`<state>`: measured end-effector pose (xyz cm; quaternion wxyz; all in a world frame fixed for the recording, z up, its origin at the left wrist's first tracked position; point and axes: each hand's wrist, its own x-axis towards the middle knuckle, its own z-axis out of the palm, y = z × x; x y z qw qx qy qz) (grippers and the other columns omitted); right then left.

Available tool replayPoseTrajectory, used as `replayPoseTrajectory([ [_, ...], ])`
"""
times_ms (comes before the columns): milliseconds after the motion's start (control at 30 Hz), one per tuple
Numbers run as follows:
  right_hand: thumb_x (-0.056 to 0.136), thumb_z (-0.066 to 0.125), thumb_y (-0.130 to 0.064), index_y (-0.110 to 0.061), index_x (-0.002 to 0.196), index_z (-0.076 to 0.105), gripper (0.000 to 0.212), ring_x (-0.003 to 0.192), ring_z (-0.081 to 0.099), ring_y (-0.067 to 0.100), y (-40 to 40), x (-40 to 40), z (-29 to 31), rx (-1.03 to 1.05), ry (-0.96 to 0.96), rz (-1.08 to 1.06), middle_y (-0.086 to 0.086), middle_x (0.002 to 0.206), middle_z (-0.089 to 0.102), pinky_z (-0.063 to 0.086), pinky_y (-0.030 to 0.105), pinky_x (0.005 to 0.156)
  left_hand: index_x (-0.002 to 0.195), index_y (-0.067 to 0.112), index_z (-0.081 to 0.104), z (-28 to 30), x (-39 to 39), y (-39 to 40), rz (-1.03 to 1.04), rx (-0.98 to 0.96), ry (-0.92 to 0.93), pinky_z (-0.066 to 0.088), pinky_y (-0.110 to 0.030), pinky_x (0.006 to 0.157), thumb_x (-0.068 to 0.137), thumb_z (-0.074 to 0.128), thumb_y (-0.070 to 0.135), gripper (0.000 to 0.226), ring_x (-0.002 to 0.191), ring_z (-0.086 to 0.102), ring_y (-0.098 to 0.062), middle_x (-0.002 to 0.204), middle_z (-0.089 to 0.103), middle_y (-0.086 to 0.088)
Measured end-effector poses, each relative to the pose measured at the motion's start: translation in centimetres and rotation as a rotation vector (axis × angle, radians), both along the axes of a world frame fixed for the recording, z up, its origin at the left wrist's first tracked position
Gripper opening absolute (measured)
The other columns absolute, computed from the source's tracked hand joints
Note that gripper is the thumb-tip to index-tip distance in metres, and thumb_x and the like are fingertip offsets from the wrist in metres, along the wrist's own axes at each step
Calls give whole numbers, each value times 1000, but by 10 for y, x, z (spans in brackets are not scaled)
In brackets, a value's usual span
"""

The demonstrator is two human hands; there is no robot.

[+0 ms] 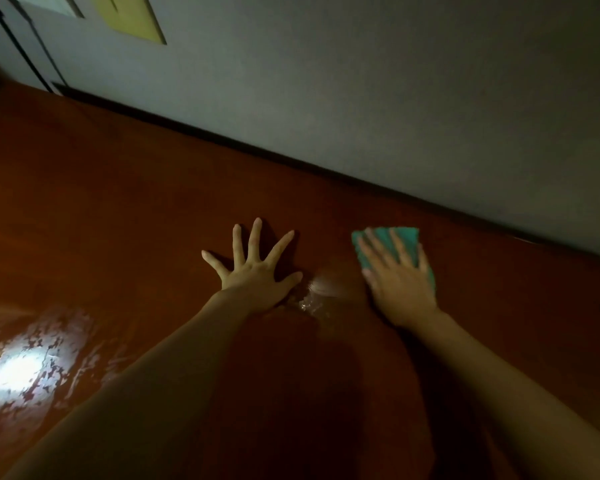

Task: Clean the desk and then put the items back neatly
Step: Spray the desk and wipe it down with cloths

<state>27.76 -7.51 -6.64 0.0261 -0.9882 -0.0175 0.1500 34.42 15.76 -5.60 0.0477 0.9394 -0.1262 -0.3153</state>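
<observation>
- Wiping looks to be the step in hand: the right hand [400, 289] lies flat, fingers straight, pressing a teal cloth [404, 244] onto the desk [125, 209]; the cloth shows past the fingertips and beside the little finger.
- Left hand [255, 268] is released, fingers spread wide, palm planted on the wood just beside the right hand, holding nothing; I judge it a brace.
- Between the two hands, near the left thumb, a small wet smear [309, 303] glints on the surface.
- Well off to the left of the left forearm, a bright reflection [18, 372] breaks into mottled streaks, which suggests a damp film there.
- Desk top is smooth, glossy, reddish-brown wood; the cloth looks soft, thin and folded flat.
- Beyond the fingertips the desk meets a plain grey wall [361, 98], with a yellow sheet [132, 15] pinned far up to the left.
- Next move probably calls for even pressure and a sweep toward the smear; no items to put back are in view.
</observation>
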Motion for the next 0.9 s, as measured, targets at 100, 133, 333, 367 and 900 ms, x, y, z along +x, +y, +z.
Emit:
replayPoseTrajectory([
  [100,101,12,-42,-34,150,-7,53,146,-11,20,-10,39,-4,30,-24,-326,-13,159,-10,-6,54,115,137,56,-21,-1,0,-1,-2,18,-10,-12,-77,96,83,29,76,76,135,-37,-32,148,-40,1],
  [133,102,14,-40,-33,151,-8,54,146,-12,22,-5,52,-5,41,-43,-381,-12,159,-11,-7,55,114,137,56,-22,-1,0,-1,-1,22,-13,-12,-77,96,83,29,75,76,135,-37,-32,148,-40,0],
  [333,101,20,-39,-32,151,-4,56,147,-10,25,52,43,-6,67,-82,-120,-13,159,-5,-6,62,112,137,58,-19,-1,-2,-2,13,17,-26,-10,-76,97,84,30,75,75,137,-34,-31,150,-37,2],
  [367,101,24,-39,-31,152,1,56,147,-6,26,58,25,-5,71,-80,-31,-12,160,0,-3,62,112,138,57,-17,1,-2,-3,20,12,-30,-9,-75,99,85,31,74,74,138,-33,-31,151,-35,2],
  [900,102,13,-40,-32,150,-12,54,145,-16,27,-16,41,1,67,-6,-408,-11,158,-16,-11,59,113,138,49,-27,-5,-49,-39,-89,-16,-37,-24,-63,99,86,26,72,77,134,-39,-31,147,-42,-2],
])
